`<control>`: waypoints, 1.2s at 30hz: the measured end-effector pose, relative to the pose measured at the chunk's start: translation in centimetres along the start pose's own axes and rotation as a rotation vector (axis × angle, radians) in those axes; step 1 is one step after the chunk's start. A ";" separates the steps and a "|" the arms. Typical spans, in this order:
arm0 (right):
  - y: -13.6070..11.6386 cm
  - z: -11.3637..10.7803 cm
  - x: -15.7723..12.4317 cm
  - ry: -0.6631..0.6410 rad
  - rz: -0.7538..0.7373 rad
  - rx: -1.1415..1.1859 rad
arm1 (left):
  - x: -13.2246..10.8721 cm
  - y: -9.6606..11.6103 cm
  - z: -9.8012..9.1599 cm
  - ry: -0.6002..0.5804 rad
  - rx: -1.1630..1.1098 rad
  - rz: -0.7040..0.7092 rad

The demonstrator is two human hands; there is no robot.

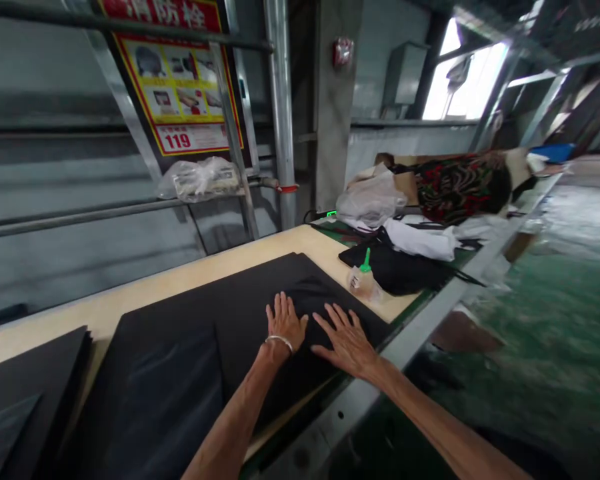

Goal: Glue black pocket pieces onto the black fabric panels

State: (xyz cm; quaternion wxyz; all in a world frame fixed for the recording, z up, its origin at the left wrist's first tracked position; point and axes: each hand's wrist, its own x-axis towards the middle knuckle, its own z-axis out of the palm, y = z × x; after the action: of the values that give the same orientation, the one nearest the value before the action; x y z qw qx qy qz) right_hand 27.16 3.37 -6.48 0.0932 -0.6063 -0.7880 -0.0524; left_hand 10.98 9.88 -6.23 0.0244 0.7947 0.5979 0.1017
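I'm pressing my left grip and right grip down, both open and spread flat, grasping nothing, on a large matte black rectangular sheet lying on the pale wooden bench, seemingly to pin it flat and steady.

Thin silver bangle, left wrist

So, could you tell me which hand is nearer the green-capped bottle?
The right hand is nearer, resting on the black sheet short of the green-capped bottle; the left hand rests further left of it.
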 end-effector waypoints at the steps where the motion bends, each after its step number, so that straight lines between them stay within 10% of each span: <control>1: 0.0 0.0 0.0 -0.004 0.003 0.011 | 0.0 -0.1 0.0 -0.010 0.017 -0.040; 13: 1.4 -3.5 3.0 0.023 0.087 0.313 | -0.2 -0.5 0.3 0.032 0.073 -0.041; 22: -1.8 0.4 8.9 -0.264 -0.173 0.267 | -0.2 -0.7 -0.2 -0.068 0.105 -0.002; 36: 3.3 0.5 14.3 -0.247 0.233 0.125 | -0.1 -0.5 0.3 0.032 0.062 -0.018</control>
State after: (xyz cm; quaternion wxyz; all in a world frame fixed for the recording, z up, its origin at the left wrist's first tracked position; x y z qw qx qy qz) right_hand 26.74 17.88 -4.07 0.0386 -0.6884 -0.7196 0.0827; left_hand 10.50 10.00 -6.60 -0.0087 0.7879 0.6083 0.0955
